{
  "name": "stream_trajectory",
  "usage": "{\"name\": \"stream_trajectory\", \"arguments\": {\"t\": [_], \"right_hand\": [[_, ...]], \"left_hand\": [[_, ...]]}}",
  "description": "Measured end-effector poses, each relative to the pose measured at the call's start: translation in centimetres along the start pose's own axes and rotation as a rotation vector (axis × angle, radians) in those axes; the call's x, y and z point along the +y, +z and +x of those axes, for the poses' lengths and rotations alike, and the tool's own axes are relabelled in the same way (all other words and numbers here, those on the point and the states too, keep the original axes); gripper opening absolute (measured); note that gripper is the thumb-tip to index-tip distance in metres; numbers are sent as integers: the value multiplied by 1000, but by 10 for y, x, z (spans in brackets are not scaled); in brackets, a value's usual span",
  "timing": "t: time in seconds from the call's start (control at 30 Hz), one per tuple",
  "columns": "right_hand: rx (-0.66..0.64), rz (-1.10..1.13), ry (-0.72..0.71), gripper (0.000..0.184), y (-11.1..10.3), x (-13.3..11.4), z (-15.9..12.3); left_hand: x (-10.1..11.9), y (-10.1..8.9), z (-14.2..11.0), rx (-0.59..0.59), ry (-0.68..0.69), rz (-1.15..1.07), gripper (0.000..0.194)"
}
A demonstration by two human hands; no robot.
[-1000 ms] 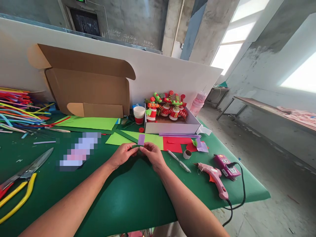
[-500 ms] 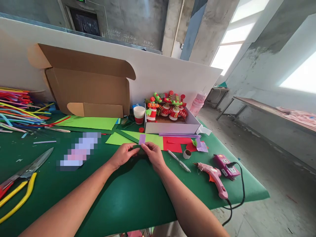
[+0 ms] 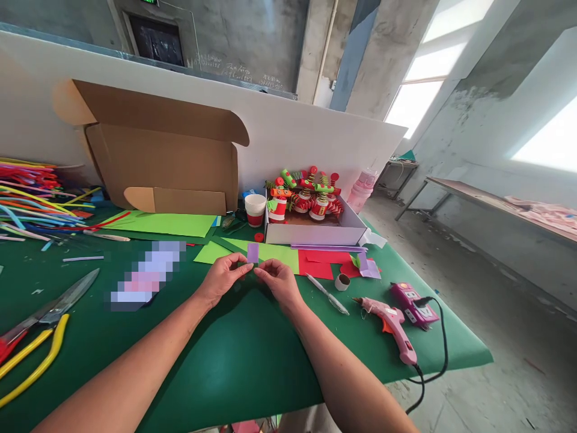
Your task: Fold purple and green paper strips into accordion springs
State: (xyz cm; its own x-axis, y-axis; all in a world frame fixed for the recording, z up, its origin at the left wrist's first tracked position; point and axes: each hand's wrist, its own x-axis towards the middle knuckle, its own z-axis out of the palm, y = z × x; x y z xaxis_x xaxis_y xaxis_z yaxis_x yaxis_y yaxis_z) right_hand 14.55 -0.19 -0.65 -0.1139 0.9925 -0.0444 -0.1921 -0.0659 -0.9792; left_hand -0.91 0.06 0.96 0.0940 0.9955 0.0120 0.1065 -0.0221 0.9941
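Over the green table cover (image 3: 234,355), my left hand (image 3: 220,278) and my right hand (image 3: 277,281) meet at their fingertips. Both pinch a small purple paper strip (image 3: 253,252) that stands up between them. A dark green piece seems to lie under the fingers, but I cannot make it out clearly. Light green paper sheets (image 3: 270,254) and red paper (image 3: 315,264) lie just beyond the hands.
A pink glue gun (image 3: 392,328) with its black cord and a pink device (image 3: 412,304) lie at the right. A white box of finished craft figures (image 3: 315,225), paper cups (image 3: 255,209), an open cardboard box (image 3: 157,156), pipe cleaners (image 3: 31,198), scissors (image 3: 49,313) and a pen (image 3: 327,293) surround the hands.
The purple strip has shifted slightly left and now stands between both hands' fingertips. The hands have barely moved otherwise.
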Motion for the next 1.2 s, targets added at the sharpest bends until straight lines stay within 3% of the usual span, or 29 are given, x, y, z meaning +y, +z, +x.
{"name": "stream_trajectory", "arguments": {"t": [0.1,0.27,0.5,0.73,1.0,1.2], "right_hand": [[38,32,-76,32,-3,-7,0],[-33,-23,-59,29,-4,-7,1],[15,-217,-114,10,-1,1,-1],[21,-388,-178,13,-2,-3,-4],[31,-467,-237,16,-1,-6,-6],[62,-384,-225,17,0,-4,-4]], "left_hand": [[-2,-1,1,31,-13,-20,39],[-3,0,1,38,11,5,39],[-5,-1,3,33,102,165,42],[-9,-2,3,34,212,286,41],[-9,2,2,2,175,225,41],[-9,4,2,-14,131,195,39]]}}
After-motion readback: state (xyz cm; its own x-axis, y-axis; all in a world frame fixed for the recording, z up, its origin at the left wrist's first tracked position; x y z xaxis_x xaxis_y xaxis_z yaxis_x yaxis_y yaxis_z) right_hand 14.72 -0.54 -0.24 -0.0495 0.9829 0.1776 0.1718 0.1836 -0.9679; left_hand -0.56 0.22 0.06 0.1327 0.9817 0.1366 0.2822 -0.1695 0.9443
